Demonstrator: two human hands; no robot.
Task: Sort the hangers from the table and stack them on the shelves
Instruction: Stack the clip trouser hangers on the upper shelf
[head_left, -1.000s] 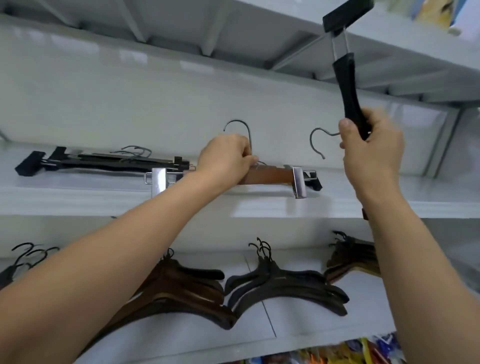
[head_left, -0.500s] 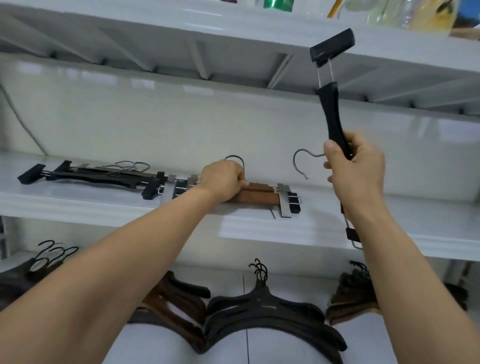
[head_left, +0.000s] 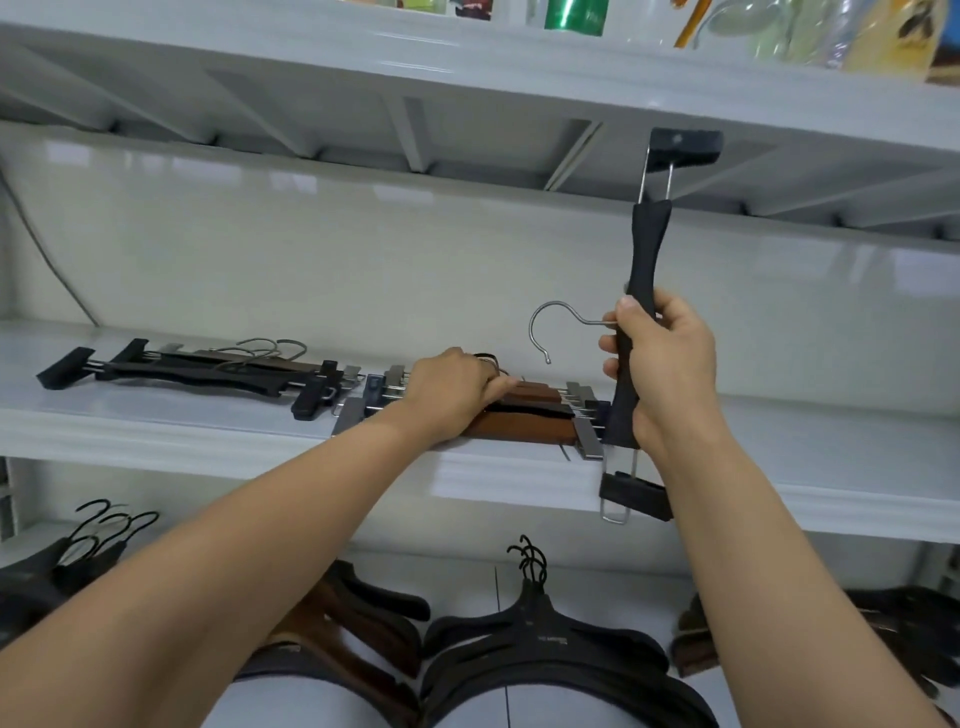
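The brown clip hanger whose hook stood upright a second ago now lies flat on the brown pile (head_left: 524, 426) at the middle of the middle shelf (head_left: 156, 431), and the left hand (head_left: 457, 395) rests on it with fingers stretched out, pressing rather than gripping. The right hand (head_left: 670, 374) grips the black clip hanger (head_left: 644, 249) round its bar, held upright just right of that pile, hook (head_left: 543, 322) pointing left. The step looks like squaring the brown pile before the black one goes down: its place is probably the black pile (head_left: 208, 371) far left on the same shelf, so turn it level, lay clips over clips and hook with the other hooks, and keep its top clip off the shelf above. Counted: one hanger in hand, about three brown bars in the brown pile, three or four hooks in the black pile, and four piles of suit hangers on the lower shelf (head_left: 462, 574)
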